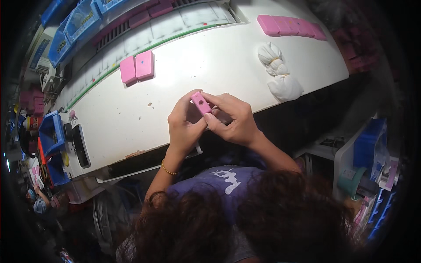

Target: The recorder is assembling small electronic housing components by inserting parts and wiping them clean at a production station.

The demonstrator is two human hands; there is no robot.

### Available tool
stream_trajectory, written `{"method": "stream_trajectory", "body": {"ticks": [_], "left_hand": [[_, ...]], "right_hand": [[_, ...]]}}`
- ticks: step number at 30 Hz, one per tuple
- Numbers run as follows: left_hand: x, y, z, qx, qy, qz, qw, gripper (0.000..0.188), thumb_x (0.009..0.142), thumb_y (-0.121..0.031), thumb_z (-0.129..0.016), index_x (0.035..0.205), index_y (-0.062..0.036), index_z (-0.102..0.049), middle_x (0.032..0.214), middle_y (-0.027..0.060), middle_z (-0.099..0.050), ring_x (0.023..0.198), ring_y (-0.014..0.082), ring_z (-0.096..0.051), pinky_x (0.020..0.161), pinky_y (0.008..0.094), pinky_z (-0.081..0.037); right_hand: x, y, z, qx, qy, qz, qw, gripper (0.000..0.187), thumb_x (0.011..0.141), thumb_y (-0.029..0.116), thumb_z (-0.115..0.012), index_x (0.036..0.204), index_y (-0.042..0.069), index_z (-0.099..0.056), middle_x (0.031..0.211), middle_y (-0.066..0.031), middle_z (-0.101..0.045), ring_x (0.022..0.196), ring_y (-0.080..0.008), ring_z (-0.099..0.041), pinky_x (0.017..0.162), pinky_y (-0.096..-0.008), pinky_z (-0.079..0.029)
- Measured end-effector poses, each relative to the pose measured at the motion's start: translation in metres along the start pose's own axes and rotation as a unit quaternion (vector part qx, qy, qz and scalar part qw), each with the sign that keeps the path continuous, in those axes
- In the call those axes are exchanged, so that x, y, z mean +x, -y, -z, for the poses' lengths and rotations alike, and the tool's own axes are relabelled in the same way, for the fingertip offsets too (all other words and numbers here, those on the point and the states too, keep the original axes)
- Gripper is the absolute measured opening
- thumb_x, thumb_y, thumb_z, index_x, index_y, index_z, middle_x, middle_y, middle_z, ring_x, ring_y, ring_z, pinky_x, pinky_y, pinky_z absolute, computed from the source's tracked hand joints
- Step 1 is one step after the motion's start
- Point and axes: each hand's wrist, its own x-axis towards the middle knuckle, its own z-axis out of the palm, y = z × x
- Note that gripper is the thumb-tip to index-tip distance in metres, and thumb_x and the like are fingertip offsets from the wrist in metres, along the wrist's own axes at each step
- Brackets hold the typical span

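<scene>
Between my two hands, just above the near edge of the white table, is a small pink block (201, 103) with a dark round hole in the side turned up. My left hand (183, 117) closes on its left side, thumb and fingers against it. From the right, my right hand (233, 117) grips the same block with thumb and fingertips. The block is tilted, and its lower part is hidden by my fingers. Two pink blocks (144, 65) lie side by side farther left on the table, one with a small blue dot.
A row of pink blocks (291, 27) lies at the far right, near a knotted white cloth bundle (280, 72). A green-edged conveyor belt (175, 27) runs behind the table. Blue bins (79, 22) stand beyond it. A black phone (80, 146) rests at the left end.
</scene>
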Motion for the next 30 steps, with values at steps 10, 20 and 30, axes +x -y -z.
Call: {"method": "stream_trajectory", "body": {"ticks": [10, 20, 30], "left_hand": [[0.000, 0.001, 0.002, 0.051, 0.004, -0.023, 0.998, 0.053, 0.071, -0.010, -0.074, 0.121, -0.0030, -0.059, 0.100, 0.0156, -0.065, 0.089, 0.0288, -0.066, 0.079, 0.0365, -0.052], [0.006, -0.006, 0.009, -0.051, 0.057, 0.010, 0.997, 0.056, 0.079, -0.008, -0.072, 0.132, -0.0036, -0.057, 0.112, 0.0160, -0.067, 0.091, 0.0254, -0.064, 0.083, 0.0351, -0.051], [-0.003, -0.017, 0.016, 0.028, 0.058, 0.015, 0.998, 0.055, 0.078, -0.007, -0.076, 0.130, -0.0014, -0.056, 0.104, 0.0160, -0.067, 0.086, 0.0261, -0.068, 0.077, 0.0350, -0.054]], "right_hand": [[0.005, 0.010, 0.002, -0.065, 0.022, 0.036, 0.997, 0.050, 0.082, 0.006, -0.062, 0.131, -0.004, -0.055, 0.075, -0.0135, -0.057, 0.068, -0.0273, -0.054, 0.062, -0.0381, -0.046], [0.018, -0.004, 0.019, 0.077, 0.061, -0.082, 0.992, 0.047, 0.091, 0.021, -0.065, 0.134, 0.004, -0.056, 0.097, -0.0085, -0.060, 0.079, -0.0145, -0.058, 0.073, -0.0279, -0.049], [0.010, 0.008, -0.004, 0.031, 0.040, -0.100, 0.994, 0.034, 0.088, 0.022, -0.074, 0.113, 0.001, -0.068, 0.088, -0.0067, -0.057, 0.073, -0.0107, -0.054, 0.064, -0.0250, -0.046]]}}
